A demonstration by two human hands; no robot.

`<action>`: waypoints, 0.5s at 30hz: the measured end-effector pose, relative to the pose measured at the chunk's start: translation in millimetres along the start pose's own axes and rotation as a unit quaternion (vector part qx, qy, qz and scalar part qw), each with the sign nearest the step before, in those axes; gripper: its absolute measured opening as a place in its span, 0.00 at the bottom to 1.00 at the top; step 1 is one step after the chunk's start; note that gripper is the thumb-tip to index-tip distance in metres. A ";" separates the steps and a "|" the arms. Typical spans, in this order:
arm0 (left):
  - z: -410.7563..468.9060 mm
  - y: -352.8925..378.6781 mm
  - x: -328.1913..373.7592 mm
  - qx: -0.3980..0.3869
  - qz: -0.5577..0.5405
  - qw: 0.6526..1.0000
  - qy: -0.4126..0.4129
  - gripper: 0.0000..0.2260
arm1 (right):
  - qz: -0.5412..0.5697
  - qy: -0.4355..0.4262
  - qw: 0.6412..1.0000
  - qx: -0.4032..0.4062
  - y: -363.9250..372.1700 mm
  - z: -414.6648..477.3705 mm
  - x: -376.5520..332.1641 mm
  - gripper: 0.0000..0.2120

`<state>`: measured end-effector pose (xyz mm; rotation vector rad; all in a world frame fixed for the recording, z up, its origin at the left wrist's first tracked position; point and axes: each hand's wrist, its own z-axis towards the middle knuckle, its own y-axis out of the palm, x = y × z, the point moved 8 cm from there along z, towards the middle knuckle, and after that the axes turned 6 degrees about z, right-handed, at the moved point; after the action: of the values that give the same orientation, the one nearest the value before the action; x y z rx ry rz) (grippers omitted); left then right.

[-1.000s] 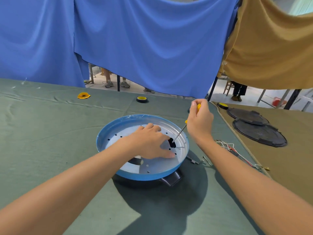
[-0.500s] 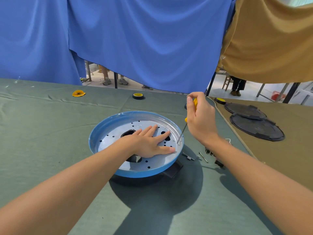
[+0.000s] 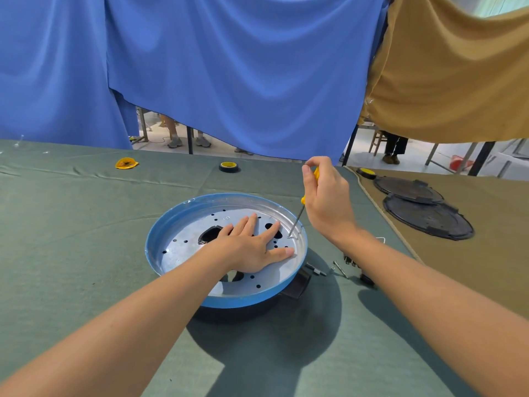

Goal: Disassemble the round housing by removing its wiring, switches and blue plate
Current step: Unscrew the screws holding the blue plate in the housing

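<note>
— Out to the left of the left hand point(image 3: 252, 247)?
— Well beyond it on the green-draped counter point(image 3: 71, 239), a crumpled yellow scrap point(image 3: 126, 163). Nearer that hand but farther back, a black tape roll point(image 3: 229, 166) with a yellow core.

— And under that hand?
— The blue plate point(image 3: 234, 302), blue on its outer wall, silvery and drilled with holes inside, seated on top of the dark round housing point(image 3: 297, 285). Laid flat on the silvery face, palm down, fingers straight and spread, gripping nothing.

— Between the two hands?
— A yellow-handled screwdriver point(image 3: 303, 199), tilted, tip set on a small fastener just inside the plate's right rim, just past the left forefinger and thumb.

— The right hand point(image 3: 329, 202)?
— Curled round the yellow handle, thumb and forefinger pinching near its top, raised above the rim.

— Beneath the right forearm?
— Loose on the counter just beside the housing, a few small metal screws point(image 3: 316, 270). Next to them a couple of dark little parts, half hidden by the forearm, too small to name.

— Farther right?
— Well apart from the right hand, on a tan-covered surface, a second tape roll point(image 3: 366, 172) and two round black lids point(image 3: 428, 217), edges meeting.

— Behind both hands?
— Hanging blue cloth point(image 3: 229, 81) on the left and middle, hanging tan cloth point(image 3: 458, 81) on the right.
</note>
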<state>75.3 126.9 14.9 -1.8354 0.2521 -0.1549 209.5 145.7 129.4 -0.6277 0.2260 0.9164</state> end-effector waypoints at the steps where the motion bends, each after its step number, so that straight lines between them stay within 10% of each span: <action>1: -0.1 0.0 0.1 0.000 -0.002 1.000 0.000 0.36 | 0.000 0.002 1.000 -0.007 1.6 -0.6 0.5 0.11; 8: 1.7 1.5 -0.1 0.000 -0.001 1.000 0.001 0.37 | -0.058 -0.020 0.994 -0.090 4.4 8.8 -8.7 0.09; 15: 2.1 2.4 -1.6 0.010 -0.020 1.000 0.002 0.36 | -0.277 0.060 0.907 -0.310 14.7 42.5 -12.1 0.19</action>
<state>74.0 128.7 12.1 -1.8213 0.2164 -0.1872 187.2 169.5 162.7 -1.2658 -0.1500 0.3776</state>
